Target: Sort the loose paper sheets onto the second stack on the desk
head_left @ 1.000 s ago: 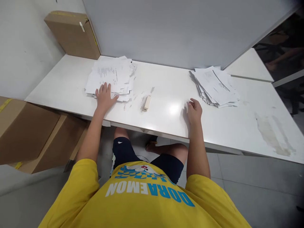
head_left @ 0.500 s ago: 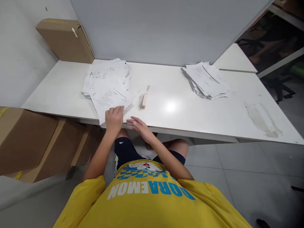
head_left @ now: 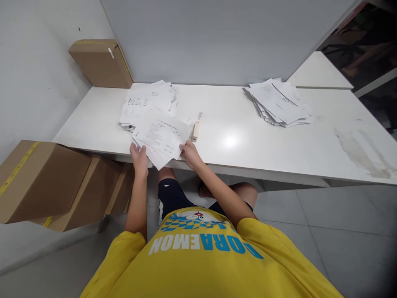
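Note:
Printed paper sheets (head_left: 163,132) lie fanned out at the table's front edge, their lower corners sticking out over it. My right hand (head_left: 190,154) pinches the top sheet at its right edge. At the left edge of these sheets is my left hand (head_left: 139,158), its fingers curved and apart; whether they touch the paper is hard to tell. Behind the sheets, and partly under them, is an untidy paper pile (head_left: 149,97). A small beige oblong thing (head_left: 196,130) lies just beyond my right hand; its kind is unclear.
Another paper stack (head_left: 279,103) lies at the back right of the white table (head_left: 229,159). A cardboard box (head_left: 102,64) stands in the back left corner against the partition (head_left: 201,41). More cardboard boxes (head_left: 46,182) are left of my legs. A stain (head_left: 361,151) marks the right side.
My right hand, free before, now grips the top sheet's right edge. My left hand has moved from the sheet's right side to the left edge. The sheets are turned and fanned out.

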Tool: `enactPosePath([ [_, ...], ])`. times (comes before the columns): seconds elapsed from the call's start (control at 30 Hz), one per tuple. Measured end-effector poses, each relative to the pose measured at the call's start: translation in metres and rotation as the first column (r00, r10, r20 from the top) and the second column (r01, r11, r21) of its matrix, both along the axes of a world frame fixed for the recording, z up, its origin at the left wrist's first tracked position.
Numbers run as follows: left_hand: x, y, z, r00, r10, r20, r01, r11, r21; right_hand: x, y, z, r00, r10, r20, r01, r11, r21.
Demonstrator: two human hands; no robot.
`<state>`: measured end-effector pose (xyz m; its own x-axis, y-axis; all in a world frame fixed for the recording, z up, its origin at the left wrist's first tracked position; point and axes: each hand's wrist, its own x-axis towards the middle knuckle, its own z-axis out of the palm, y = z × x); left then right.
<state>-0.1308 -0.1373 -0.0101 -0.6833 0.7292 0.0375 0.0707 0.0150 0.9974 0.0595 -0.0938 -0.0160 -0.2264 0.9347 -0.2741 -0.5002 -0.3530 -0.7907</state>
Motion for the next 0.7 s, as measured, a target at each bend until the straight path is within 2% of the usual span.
enactPosePath([
  [0.07,-0.008,0.004,0.005,0.979,-0.048,0.197,0.039,0.998,0.046,0.003,0.000,0.001,1.000,0.012,-0.020,-0.012,0.999,0.036],
  [0.17,-0.006,0.004,0.009,0.930,-0.188,0.315,0.135,0.974,0.183,0.007,-0.004,0.001,0.998,0.049,-0.047,-0.045,0.996,0.073],
  [0.27,0.005,-0.002,0.010,0.920,-0.238,0.310,0.159,0.952,0.261,0.014,-0.007,0.003,0.995,0.073,-0.067,-0.069,0.995,0.071],
  [0.4,0.014,-0.009,0.013,0.930,-0.249,0.271,0.167,0.942,0.290,0.022,-0.005,0.008,0.997,0.043,-0.066,-0.038,0.997,0.067],
  [0.53,0.011,-0.010,0.015,0.937,-0.213,0.275,0.124,0.944,0.307,0.026,-0.002,0.015,0.998,-0.024,-0.054,0.031,0.991,0.128],
  [0.7,0.005,-0.006,0.007,0.934,-0.194,0.301,0.089,0.939,0.331,0.026,-0.004,0.013,0.998,-0.049,-0.043,0.055,0.987,0.150],
])
